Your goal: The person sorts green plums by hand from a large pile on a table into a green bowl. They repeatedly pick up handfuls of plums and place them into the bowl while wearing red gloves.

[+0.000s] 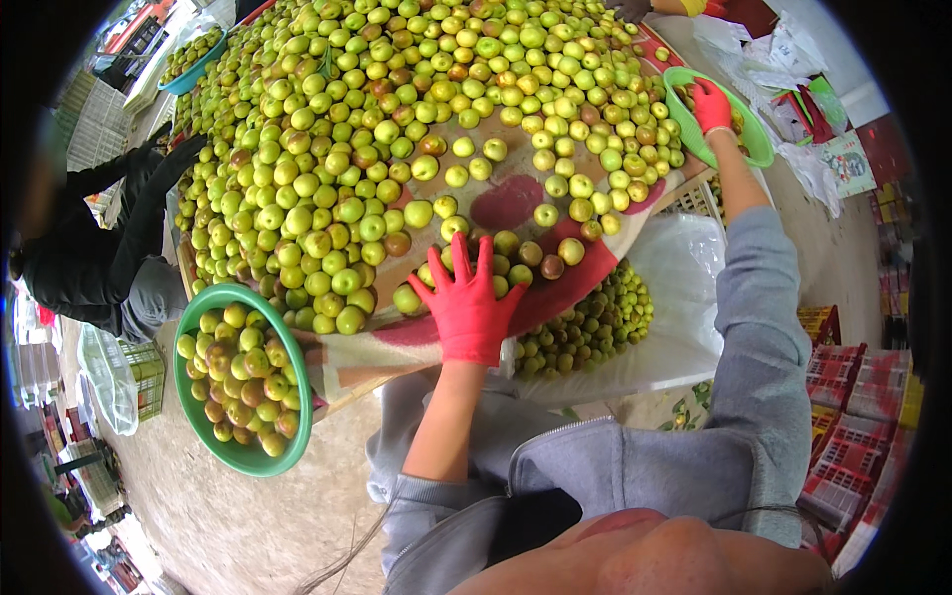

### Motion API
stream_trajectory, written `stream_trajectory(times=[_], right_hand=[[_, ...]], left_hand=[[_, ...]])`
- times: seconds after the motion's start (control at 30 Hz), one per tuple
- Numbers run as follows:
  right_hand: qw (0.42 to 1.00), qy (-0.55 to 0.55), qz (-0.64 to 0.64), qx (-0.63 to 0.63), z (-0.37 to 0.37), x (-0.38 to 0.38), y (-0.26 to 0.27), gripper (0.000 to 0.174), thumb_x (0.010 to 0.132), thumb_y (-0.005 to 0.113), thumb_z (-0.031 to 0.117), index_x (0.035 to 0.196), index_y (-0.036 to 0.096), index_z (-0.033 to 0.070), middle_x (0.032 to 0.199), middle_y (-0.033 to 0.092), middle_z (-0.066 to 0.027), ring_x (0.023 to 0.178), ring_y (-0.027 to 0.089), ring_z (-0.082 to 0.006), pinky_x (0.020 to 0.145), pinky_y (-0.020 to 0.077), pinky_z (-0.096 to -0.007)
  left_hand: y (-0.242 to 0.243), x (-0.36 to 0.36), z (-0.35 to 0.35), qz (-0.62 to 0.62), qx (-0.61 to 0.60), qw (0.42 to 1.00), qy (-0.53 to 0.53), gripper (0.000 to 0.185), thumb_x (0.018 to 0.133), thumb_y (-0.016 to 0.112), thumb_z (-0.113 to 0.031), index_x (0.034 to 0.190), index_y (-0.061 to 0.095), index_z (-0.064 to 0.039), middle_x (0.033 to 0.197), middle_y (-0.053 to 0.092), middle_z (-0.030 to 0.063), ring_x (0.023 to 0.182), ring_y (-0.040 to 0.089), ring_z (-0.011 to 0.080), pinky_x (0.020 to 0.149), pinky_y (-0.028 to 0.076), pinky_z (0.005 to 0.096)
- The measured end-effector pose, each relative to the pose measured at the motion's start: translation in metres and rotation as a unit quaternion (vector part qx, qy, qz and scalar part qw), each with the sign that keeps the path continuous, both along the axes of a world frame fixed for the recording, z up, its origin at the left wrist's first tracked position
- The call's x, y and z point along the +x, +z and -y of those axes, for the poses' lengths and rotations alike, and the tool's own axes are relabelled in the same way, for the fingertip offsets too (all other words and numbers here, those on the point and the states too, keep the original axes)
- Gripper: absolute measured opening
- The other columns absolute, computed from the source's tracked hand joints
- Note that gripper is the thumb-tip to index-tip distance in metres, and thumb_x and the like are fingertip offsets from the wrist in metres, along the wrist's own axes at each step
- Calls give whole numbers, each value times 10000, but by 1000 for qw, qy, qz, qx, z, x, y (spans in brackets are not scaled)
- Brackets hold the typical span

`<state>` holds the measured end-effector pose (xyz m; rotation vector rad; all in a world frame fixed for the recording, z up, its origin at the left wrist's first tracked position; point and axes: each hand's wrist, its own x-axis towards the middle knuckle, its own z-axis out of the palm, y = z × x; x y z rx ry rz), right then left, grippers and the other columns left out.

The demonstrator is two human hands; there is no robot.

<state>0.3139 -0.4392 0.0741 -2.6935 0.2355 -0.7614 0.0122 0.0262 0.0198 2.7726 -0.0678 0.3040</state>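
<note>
Green and reddish jujube-like fruits (297, 149) lie heaped over a cloth-covered table. In a red glove, my left hand (470, 309) rests with spread fingers on several fruits at the cloth's near edge. My right hand (712, 105), also gloved in red, reaches into a light green plastic basket (760, 145) at the table's right corner; its fingertips are partly hidden, and whether it holds a fruit cannot be told. Below the table edge, a lined crate (680, 297) holds many more fruits (573, 338). A green plastic basin (303, 387) of redder fruits stands at the near left corner.
At the left, a person in dark clothing (82, 260) sits by the heap. Another person's hand (631, 9) shows at the top right. A blue basin (186, 83) of fruit is at the far left, and red crates (848, 439) are stacked at the right.
</note>
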Motion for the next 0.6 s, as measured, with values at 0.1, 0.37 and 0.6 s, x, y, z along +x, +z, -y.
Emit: stream_trajectory(times=[0.1,0.37,0.6], right_hand=[[991,-79,-82,-66,75,44,-16,414,884,549,297,1216,594,54,1187,610,-190,1093,581,-349,961,436,-386],[912,-41,-355,-202,178,162,-70,405,916,470,287,1245,557,68,1258,557,-217,1157,535,-369,970,416,-418],[933,-5,-357,45,228,197,-112,386,881,547,247,1220,543,61,1180,604,-200,1091,568,-352,935,430,-414]], left_hand=[[3,3,3,0,27,1000,0,710,693,702,-515,1301,518,-198,1431,365,106,1254,338,451,972,235,691],[11,3,-3,-33,15,999,-12,742,636,728,-476,1306,517,-237,1421,373,93,1215,377,424,949,283,685],[11,-1,-1,-30,-5,999,-10,757,637,728,-490,1309,512,-218,1429,365,101,1222,373,438,954,263,689]])
